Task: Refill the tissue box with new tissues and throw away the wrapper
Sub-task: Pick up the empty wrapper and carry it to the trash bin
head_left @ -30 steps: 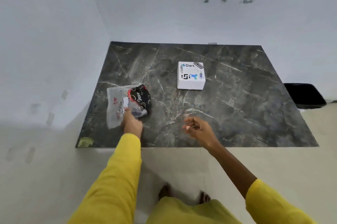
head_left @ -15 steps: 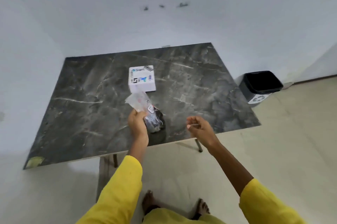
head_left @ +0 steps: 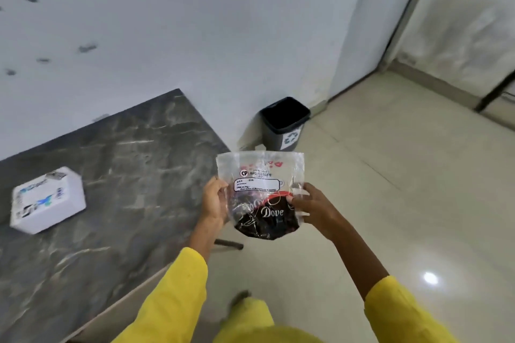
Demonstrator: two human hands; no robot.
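Note:
A clear plastic tissue wrapper (head_left: 260, 172) with a dark crumpled "Dove" packet inside hangs in the air past the table's right edge. My left hand (head_left: 214, 200) grips its left side and my right hand (head_left: 313, 207) grips its right side. The white tissue box (head_left: 47, 200) lies on the dark marble table (head_left: 133, 164) at the left, apart from both hands. A black waste bin (head_left: 284, 122) with a recycling sign stands open on the floor against the wall, beyond the wrapper.
White walls rise behind the table and the bin. Pale tiled floor (head_left: 390, 203) spreads to the right, with a doorway at the far right. Yellow sleeves cover both of my arms, and my foot shows below.
The view has swung right, off the table toward the bin. My left hand carried the wrapper off the table, and my right hand has taken hold of its other side.

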